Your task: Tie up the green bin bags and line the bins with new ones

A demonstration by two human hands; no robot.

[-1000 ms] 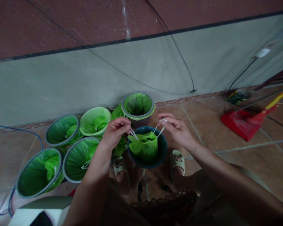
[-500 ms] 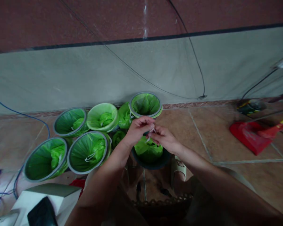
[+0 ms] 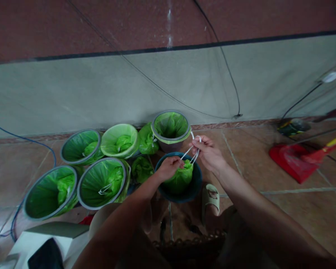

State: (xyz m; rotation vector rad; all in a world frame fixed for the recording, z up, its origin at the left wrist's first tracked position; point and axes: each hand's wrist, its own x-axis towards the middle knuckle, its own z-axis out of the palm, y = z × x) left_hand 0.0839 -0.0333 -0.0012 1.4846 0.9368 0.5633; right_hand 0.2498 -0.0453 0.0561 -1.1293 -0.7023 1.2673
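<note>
A green plastic bag (image 3: pixel 179 180), gathered at its top, sits inside a dark blue bucket (image 3: pixel 197 183) between my feet. White drawstrings (image 3: pixel 195 156) run up from the bag's neck. My right hand (image 3: pixel 210 151) pinches the drawstring loops above and to the right of the bucket. Lower and to the left, my left hand (image 3: pixel 169 167) has its fingers closed on another stretch of the drawstring, over the bucket's rim. The string is stretched between the two hands.
Several bins lined with green bags, including a grey-rimmed bin (image 3: pixel 170 140), stand to the left and behind. A red dustpan (image 3: pixel 288 162) lies on the right. At lower left is a white box (image 3: pixel 44 239) with a dark object on it. Cables cross the wall and floor.
My hands, close together before, have moved apart. The right hand went up and right with the drawstring loops, the left slightly down. The string between them is now drawn out.
</note>
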